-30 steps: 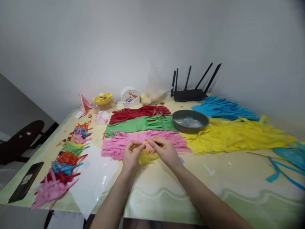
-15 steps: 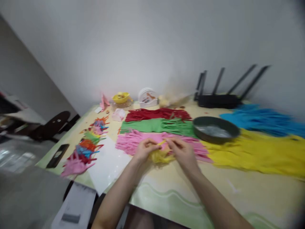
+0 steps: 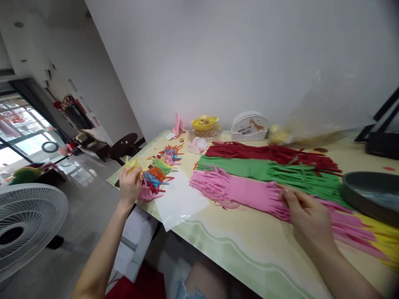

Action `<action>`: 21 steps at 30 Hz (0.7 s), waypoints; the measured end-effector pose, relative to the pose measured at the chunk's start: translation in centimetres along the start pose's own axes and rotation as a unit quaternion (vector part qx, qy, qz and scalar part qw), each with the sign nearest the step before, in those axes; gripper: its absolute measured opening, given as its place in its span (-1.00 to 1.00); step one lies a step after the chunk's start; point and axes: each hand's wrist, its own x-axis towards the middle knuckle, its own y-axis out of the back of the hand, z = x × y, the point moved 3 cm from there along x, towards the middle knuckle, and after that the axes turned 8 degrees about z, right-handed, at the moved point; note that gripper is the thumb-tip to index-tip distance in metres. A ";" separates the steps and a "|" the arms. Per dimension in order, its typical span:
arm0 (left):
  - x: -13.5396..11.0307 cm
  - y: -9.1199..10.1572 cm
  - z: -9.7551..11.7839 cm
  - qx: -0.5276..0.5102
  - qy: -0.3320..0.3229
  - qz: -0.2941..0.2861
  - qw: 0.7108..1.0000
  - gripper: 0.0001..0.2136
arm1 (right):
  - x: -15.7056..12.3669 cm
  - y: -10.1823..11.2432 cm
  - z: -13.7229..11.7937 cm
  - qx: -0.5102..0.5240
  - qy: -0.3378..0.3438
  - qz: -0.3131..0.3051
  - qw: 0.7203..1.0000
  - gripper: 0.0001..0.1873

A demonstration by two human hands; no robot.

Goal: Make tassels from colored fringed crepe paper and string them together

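My left hand (image 3: 130, 182), fingers closed, is at the table's left edge with a small yellow fringed bundle (image 3: 132, 163) showing above its fingers. Beside it runs a row of small knotted felt bundles (image 3: 157, 172) in pink, red, blue, orange and green. Over a pink fringed felt piece (image 3: 246, 189) on the right, my right hand (image 3: 308, 216) has thumb and forefinger pinched at the fringe's strips. Behind the pink piece lie a green fringed felt piece (image 3: 240, 165) and a dark red one (image 3: 249, 151).
A dark round pan (image 3: 370, 195) stands at the right, on yellow felt (image 3: 378, 232). Along the wall are a yellow bowl (image 3: 204, 123), a white holder (image 3: 249, 128) and a clear plastic bag (image 3: 324, 112). A white sheet (image 3: 177, 203) lies near the front edge. A fan (image 3: 31, 220) stands left.
The view has swung left. My left hand has carried the yellow bundle from in front of the pink felt to the row at left. My right hand has left the bundle for the pink fringe.
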 end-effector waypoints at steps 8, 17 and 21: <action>-9.9 -5.3 -3.9 0.043 -0.036 -0.144 0.988 -0.78 | 0.0 -0.3 -1.1 -0.072 -0.021 0.000 0.997 -0.63; -7.1 -6.7 -6.9 0.017 -0.102 -0.182 0.978 -0.71 | 6.0 -1.2 -2.3 -0.279 0.122 -0.114 0.946 -0.71; -9.5 -5.7 -5.3 0.137 -0.170 -0.150 0.964 -0.64 | 9.3 -3.1 -0.9 -0.350 0.117 -0.192 0.909 -0.84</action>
